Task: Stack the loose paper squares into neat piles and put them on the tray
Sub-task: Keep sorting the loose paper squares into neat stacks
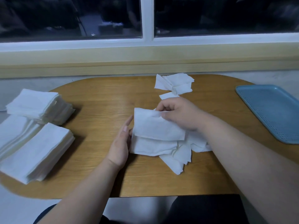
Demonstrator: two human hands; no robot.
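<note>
A white paper square [157, 126] is pinched at its upper edge by the right hand [179, 114], whose fingers are curled round the sheet. The sheet is held just above a loose heap of squares [169, 151] at the middle of the wooden table [100, 97]. The left hand [120, 143] is set edge-on against the heap's left side, with fingers straight and together, touching the paper without gripping it. The heap is untidy — corners stick out toward the near edge and to the right, where part of it is hidden under the right forearm.

A scatter of loose squares [174, 83] is seen at the far edge of the table, apart from the heap, with one sheet lying just beyond the right hand's knuckles.

At the left end of the table three piles are found. There is a far stack [35, 102] with fairly even edges and a near stack [38, 151] that is squared up. Between them lies a slumped pile [13, 131] (its sheets fanned out toward the table's edge).

The blue tray [271, 113] is placed at the right end of the table, its floor covered in a fine dotted pattern — holes or bumps cannot be told. It is well apart from both hands and from all the paper. Behind the table a pale ledge [145, 57] and a white window frame [147, 18] with dark glass are seen.
</note>
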